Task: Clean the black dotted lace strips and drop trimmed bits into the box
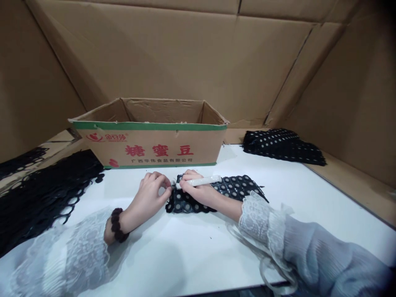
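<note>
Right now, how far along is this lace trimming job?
Apparently done: a stack of black eyelet lace sits far right. In hand: the right hand holds a white tool on one lace piece, while the left hand pinches its edge. Apparently left: a heap of black lace at left.

A white table (pixel 192 247) carries a cardboard box (pixel 148 142) and black lace pieces (pixel 216 192).

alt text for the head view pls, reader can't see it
The right hand holds a white pen-shaped tool over a piece of black eyelet lace on a white table, while the left hand pinches the lace's edge. An open cardboard box stands behind them.
</note>
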{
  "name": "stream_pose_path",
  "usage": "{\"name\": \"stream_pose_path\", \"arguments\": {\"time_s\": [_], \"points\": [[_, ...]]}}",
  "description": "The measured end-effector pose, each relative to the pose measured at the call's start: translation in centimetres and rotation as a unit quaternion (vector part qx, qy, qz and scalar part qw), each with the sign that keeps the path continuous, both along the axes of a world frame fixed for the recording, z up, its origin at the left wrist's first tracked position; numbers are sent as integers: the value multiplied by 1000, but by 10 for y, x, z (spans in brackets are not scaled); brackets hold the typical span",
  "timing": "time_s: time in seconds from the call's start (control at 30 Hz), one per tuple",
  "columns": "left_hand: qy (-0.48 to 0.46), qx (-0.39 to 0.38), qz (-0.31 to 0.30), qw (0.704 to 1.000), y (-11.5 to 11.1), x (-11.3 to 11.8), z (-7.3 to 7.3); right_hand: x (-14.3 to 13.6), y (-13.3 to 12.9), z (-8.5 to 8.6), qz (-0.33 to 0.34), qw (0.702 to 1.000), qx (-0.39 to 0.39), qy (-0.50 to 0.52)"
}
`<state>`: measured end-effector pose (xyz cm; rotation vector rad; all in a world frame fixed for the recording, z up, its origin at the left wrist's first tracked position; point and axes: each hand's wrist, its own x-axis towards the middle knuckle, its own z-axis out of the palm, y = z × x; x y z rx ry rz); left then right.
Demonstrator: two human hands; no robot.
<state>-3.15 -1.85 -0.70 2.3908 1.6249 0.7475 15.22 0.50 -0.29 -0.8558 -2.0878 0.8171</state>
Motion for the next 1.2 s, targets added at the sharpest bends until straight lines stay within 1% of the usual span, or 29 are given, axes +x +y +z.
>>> {"name": "stream_pose_path", "arguments": {"time_s": [0.07, 0.13, 0.2, 0.23, 0.33, 0.4, 0.43, 0.5, 0.53, 0.57, 0.6, 0.63, 0.67, 0.7, 0.73, 0.77, 0.8, 0.87, 0.93, 0.97, 1.0, 1.03, 1.1, 1.2], "points": [[-34, -36, -12, 999, 2, 0, 0, 0, 0, -1, 4, 1000, -1, 4], [-53, -29, -11, 998, 4, 0, 2, 0, 1, -1, -5, 1000, -8, 1], [-64, 17, 13, 998, 6, -3, 6, 0, 3, -2, -28, 999, -40, -8], [-76, 45, 34, 996, 8, -5, 8, 1, 3, -2, -41, 997, -59, -12], [-124, 150, 117, 974, 17, -21, 21, 2, 5, -3, -65, 993, -96, -10], [-130, 244, 164, 947, 25, -35, 37, 2, 5, -3, -60, 994, -95, 1], [-119, 300, 181, 929, 29, -42, 47, 1, 4, -3, -54, 994, -92, 7], [-63, 389, 198, 898, 40, -54, 74, 1, 4, -2, -42, 995, -87, 20], [-28, 413, 202, 887, 46, -57, 88, 1, 3, -2, -43, 995, -86, 27], [7, 413, 201, 888, 53, -60, 101, 2, 3, -1, -47, 995, -86, 33], [29, 398, 199, 895, 60, -60, 113, 3, 3, -1, -54, 994, -85, 39], [38, 368, 194, 909, 66, -59, 122, 5, 4, -1, -60, 994, -85, 44], [35, 345, 190, 918, 71, -55, 128, 7, 4, -1, -65, 993, -86, 48], [27, 336, 186, 923, 73, -50, 129, 9, 5, -1, -67, 993, -88, 50], [20, 333, 178, 926, 72, -43, 126, 12, 6, -2, -67, 992, -90, 53], [16, 341, 165, 925, 68, -35, 118, 15, 7, -2, -68, 992, -92, 57], [16, 342, 144, 928, 62, -26, 106, 17, 8, -3, -69, 991, -94, 62], [17, 314, 84, 945, 44, -7, 75, 20, 10, -4, -71, 991, -92, 69], [-14, 189, 11, 982, 26, 10, 43, 22, 11, -5, -73, 991, -84, 73], [-37, 118, -18, 992, 19, 16, 31, 22, 11, -5, -73, 991, -81, 71], [-72, 45, -44, 995, 14, 20, 21, 22, 11, -5, -73, 992, -78, 68], [-103, -17, -65, 992, 11, 23, 14, 22, 11, -4, -73, 992, -77, 65], [-161, -99, -91, 978, 10, 24, 8, 22, 10, -2, -70, 993, -80, 57], [-200, -152, -96, 963, 16, 20, 7, 21, 8, 0, -61, 994, -85, 45]]}}
